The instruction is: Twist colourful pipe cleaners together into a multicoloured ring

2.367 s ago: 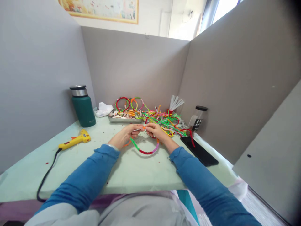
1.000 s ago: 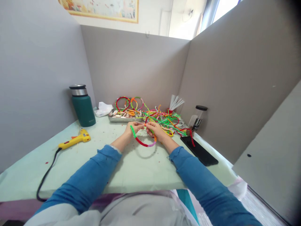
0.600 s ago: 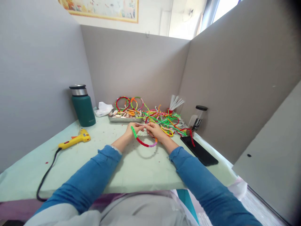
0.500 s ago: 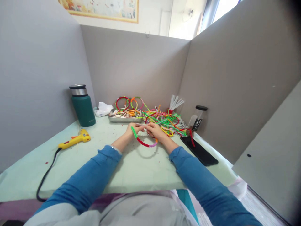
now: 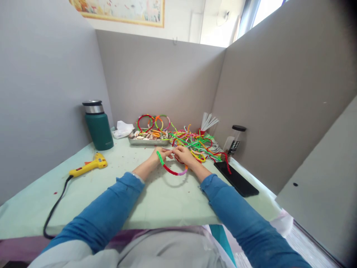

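Both my hands meet over the middle of the table, fingertips pinched close together. Between them is a headband [image 5: 170,170] wrapped in green, red, purple and orange pipe cleaner, its curve hanging toward me. My left hand [image 5: 157,158] is closed on the band near its green end. My right hand [image 5: 182,154] is closed too, with the orange part of the band running up beneath it. What exactly lies between the fingertips is mostly hidden. Just behind the hands is a heap of loose coloured pipe cleaners [image 5: 195,142].
A metal tray [image 5: 149,142] of shells stands at the back, with finished hoops [image 5: 145,116] behind. To the left are a yellow glue gun [image 5: 89,166] and a green bottle [image 5: 99,128]. On the right lie a black phone [image 5: 237,179], a clear jar [image 5: 234,141] and white sticks [image 5: 208,122].
The headband has shifted very slightly right and down with the fingers. Both hands stay almost in the same place, still closed; nothing else has moved.
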Motion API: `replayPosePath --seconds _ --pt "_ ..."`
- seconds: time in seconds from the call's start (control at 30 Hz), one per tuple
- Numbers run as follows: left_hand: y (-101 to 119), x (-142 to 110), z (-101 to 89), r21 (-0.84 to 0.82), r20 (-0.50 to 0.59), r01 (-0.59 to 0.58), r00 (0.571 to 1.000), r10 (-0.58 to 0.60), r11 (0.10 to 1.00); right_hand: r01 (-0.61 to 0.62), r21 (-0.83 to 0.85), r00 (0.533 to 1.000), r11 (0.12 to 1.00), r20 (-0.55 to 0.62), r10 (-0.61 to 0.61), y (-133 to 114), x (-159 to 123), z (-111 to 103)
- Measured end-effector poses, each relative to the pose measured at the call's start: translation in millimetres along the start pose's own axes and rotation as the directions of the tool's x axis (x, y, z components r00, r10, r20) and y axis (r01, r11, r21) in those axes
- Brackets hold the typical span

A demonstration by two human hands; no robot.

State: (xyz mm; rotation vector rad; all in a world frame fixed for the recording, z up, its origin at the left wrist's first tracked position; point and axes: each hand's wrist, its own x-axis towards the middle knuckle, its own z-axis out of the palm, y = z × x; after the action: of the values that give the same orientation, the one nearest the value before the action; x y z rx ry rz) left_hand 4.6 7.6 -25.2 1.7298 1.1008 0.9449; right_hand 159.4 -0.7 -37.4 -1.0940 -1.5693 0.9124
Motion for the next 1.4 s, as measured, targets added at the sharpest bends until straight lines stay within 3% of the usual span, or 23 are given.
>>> replayPosePath --seconds 0.2,0.5,0.7,1.4 --pt "0 1 3.2 -0.011 0.032 0.049 0.998 -0.049 0.999 -0.028 -0.043 1.000 0.999 -0.003 0.028 -7 -3 1" --pt "8 -2 4.0 0.040 0.003 0.068 0.998 -0.069 0.997 0.060 -0.065 0.998 0.996 0.001 -0.060 -4 0 2" --pt "7 1 4.8 0.008 0.045 0.116 0.992 -0.116 0.993 0.094 -0.049 0.995 0.994 0.046 -0.092 1 1 1" --pt "-4 6 4.3 0.058 0.073 0.073 0.994 -0.077 0.996 0.105 -0.046 0.993 0.993 0.053 -0.103 4 3 0"
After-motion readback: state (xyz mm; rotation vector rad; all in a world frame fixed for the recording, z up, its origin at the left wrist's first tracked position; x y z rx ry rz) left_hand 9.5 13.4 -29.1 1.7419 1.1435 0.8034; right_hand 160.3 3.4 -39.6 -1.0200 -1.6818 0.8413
